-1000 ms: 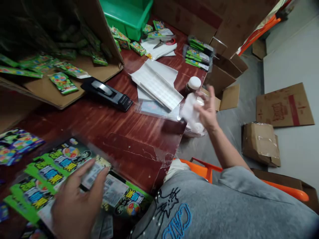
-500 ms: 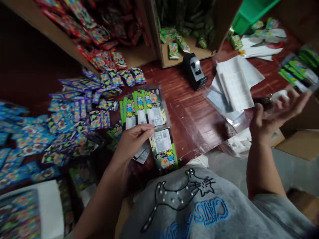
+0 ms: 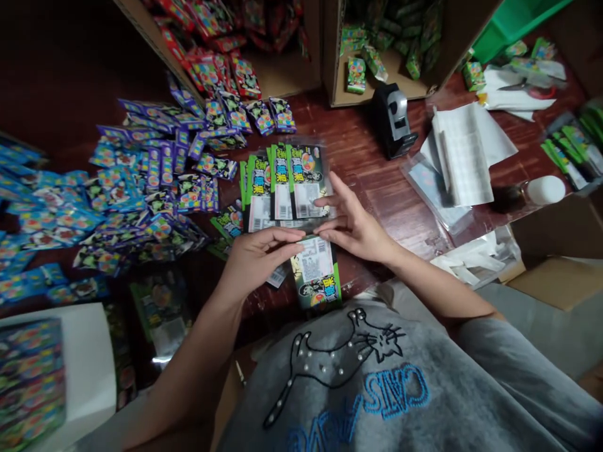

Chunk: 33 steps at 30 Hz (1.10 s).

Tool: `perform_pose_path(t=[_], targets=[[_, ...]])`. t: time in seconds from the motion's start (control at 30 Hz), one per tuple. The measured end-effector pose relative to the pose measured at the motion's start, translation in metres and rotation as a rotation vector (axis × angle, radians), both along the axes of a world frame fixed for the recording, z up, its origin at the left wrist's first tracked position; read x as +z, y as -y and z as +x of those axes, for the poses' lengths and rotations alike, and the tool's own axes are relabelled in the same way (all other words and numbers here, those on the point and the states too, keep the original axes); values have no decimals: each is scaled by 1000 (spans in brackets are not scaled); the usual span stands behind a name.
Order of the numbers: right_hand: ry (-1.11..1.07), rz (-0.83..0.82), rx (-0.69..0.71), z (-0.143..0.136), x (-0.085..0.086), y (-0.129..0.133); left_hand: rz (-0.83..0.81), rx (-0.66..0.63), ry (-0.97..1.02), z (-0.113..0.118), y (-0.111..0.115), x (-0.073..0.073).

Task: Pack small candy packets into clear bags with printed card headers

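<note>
In the middle of the head view, my left hand (image 3: pixel 257 254) pinches the edge of a black and green printed candy bag (image 3: pixel 316 263), its thumb and fingertips together. The bag has a white label and hangs over the table edge toward my body. My right hand (image 3: pixel 360 229) meets the same edge from the right, thumb and lower fingers pinched on it while the index finger stretches up. Just beyond lies a fanned stack of matching bags (image 3: pixel 282 188) with barcode labels. What my fingertips press on exactly is partly hidden.
Purple candy packets (image 3: pixel 162 169) and blue packets (image 3: pixel 66 213) are heaped at the left. Cardboard boxes hold red packets (image 3: pixel 207 37) and green packets (image 3: pixel 357 75). A black tape dispenser (image 3: pixel 393 122), folded white paper (image 3: pixel 464 157) and a white-capped bottle (image 3: pixel 544 190) stand at the right.
My right hand has come from the far right, by the bottle, to the bag's edge beside my left hand. My left hand keeps its pinch. The camera view has shifted slightly.
</note>
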State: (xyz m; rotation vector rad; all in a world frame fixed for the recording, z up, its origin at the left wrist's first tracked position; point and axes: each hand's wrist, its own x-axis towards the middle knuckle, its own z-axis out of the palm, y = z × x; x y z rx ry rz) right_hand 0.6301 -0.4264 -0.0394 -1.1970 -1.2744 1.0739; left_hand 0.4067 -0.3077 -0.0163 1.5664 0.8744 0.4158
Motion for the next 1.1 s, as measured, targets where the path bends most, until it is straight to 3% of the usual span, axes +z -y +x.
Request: perform_pose_path(t=[0.13, 0.27, 0.4, 0.6, 0.8, 0.87, 1.1], targets=[[35, 49, -32, 9, 27, 3, 31, 21, 46, 0, 3, -6], [7, -32, 155, 26, 38, -16, 44, 10, 50, 5, 3, -11], [-6, -114, 276, 23, 31, -34, 53, 9, 68, 7, 2, -13], [153, -110, 194, 8, 16, -36, 42, 8, 72, 11, 2, -13], [703, 96, -24, -4, 13, -13, -8, 16, 56, 9, 0, -13], [804, 112, -30, -9, 12, -6, -39, 21, 55, 9, 1, -13], [856, 154, 30, -15, 9, -6, -165, 12, 47, 4, 2, -16]])
